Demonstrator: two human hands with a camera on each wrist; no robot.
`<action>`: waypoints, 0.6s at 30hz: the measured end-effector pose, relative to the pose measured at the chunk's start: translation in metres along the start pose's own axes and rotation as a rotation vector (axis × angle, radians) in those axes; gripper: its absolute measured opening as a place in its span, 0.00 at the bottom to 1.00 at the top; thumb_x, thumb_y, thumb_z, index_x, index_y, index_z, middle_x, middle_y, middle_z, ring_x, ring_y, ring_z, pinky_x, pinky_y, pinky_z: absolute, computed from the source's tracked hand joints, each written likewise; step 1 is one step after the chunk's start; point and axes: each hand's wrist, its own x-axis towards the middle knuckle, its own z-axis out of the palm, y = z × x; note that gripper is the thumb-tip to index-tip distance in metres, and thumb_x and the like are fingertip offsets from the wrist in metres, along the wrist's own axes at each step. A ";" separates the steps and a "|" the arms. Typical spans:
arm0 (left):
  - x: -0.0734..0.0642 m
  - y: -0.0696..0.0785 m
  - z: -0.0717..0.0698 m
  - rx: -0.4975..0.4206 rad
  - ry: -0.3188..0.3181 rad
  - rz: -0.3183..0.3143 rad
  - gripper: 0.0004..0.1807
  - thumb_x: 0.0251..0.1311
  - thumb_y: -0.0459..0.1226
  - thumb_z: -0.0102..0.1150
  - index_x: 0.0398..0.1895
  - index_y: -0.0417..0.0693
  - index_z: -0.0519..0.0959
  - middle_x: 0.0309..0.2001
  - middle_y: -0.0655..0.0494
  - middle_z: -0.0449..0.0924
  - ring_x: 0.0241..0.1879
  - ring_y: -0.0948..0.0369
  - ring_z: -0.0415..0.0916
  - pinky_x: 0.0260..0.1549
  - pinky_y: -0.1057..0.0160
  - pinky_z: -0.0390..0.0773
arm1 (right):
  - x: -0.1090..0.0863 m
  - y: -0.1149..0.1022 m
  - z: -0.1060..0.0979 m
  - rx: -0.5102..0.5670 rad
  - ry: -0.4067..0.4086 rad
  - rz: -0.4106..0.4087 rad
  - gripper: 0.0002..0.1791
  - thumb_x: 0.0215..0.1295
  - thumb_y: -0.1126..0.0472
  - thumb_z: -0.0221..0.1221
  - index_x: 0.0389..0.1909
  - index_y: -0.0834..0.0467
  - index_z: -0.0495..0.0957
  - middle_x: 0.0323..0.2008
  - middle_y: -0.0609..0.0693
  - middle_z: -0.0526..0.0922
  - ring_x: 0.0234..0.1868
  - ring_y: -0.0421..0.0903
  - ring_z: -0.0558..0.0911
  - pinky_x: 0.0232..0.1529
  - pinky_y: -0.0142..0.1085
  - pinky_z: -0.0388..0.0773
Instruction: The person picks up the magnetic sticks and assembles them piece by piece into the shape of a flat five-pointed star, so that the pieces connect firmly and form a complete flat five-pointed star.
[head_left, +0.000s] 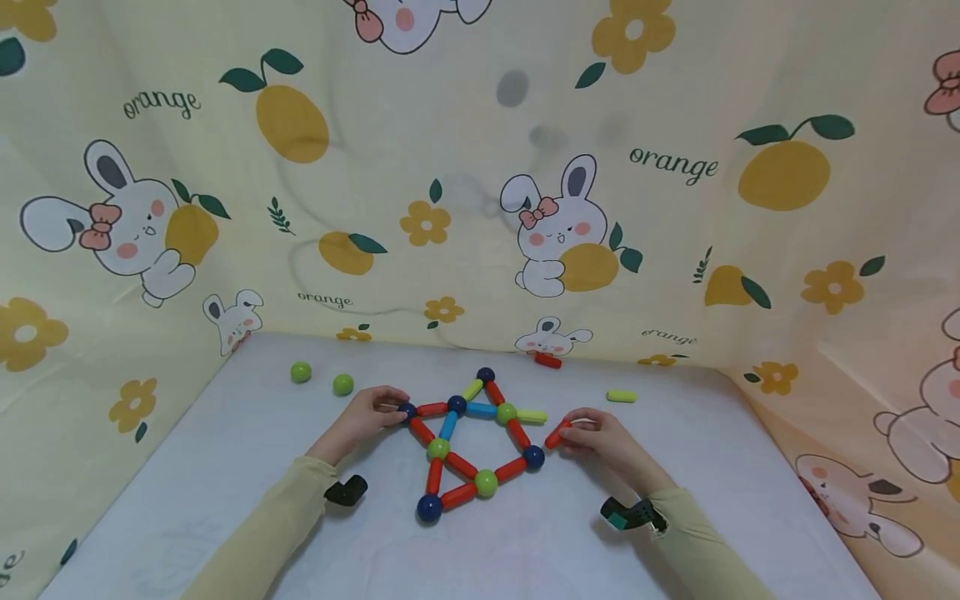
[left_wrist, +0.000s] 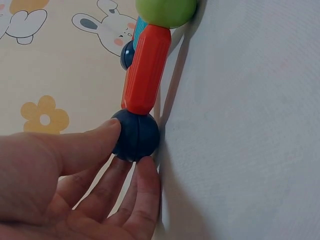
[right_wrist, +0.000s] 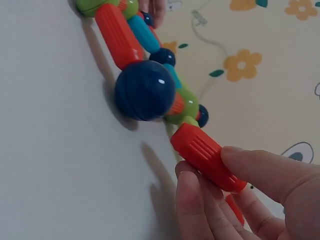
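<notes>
A flat frame of balls and rods lies on the table, made of dark blue and green balls joined by red, light blue and yellow-green rods. My left hand pinches the dark blue ball at its left corner between thumb and fingers; a red rod runs from that ball to a green ball. Off the frame's right side, my right hand holds a loose red rod between thumb and fingertips. The rod's free end points toward the right-hand dark blue ball, apart from it. A yellow-green rod juts from a green ball.
Two loose green balls, one farther left than the other, lie at the back left of the white table. A red rod lies by the back curtain, and a yellow-green rod lies at the right.
</notes>
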 end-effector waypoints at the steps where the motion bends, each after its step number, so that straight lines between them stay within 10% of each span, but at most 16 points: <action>1: 0.000 0.000 0.000 -0.001 0.000 -0.002 0.16 0.60 0.30 0.61 0.52 0.45 0.78 0.50 0.50 0.78 0.51 0.52 0.74 0.49 0.54 0.77 | 0.000 0.001 0.001 0.009 0.000 0.005 0.28 0.63 0.56 0.63 0.58 0.66 0.68 0.42 0.58 0.83 0.40 0.52 0.83 0.45 0.35 0.79; 18: -0.002 0.000 0.000 -0.012 0.004 -0.006 0.16 0.60 0.30 0.61 0.52 0.44 0.78 0.51 0.49 0.77 0.51 0.51 0.74 0.48 0.54 0.78 | 0.003 0.000 0.013 0.100 -0.002 0.081 0.26 0.66 0.60 0.60 0.60 0.67 0.66 0.42 0.60 0.82 0.40 0.52 0.84 0.45 0.38 0.80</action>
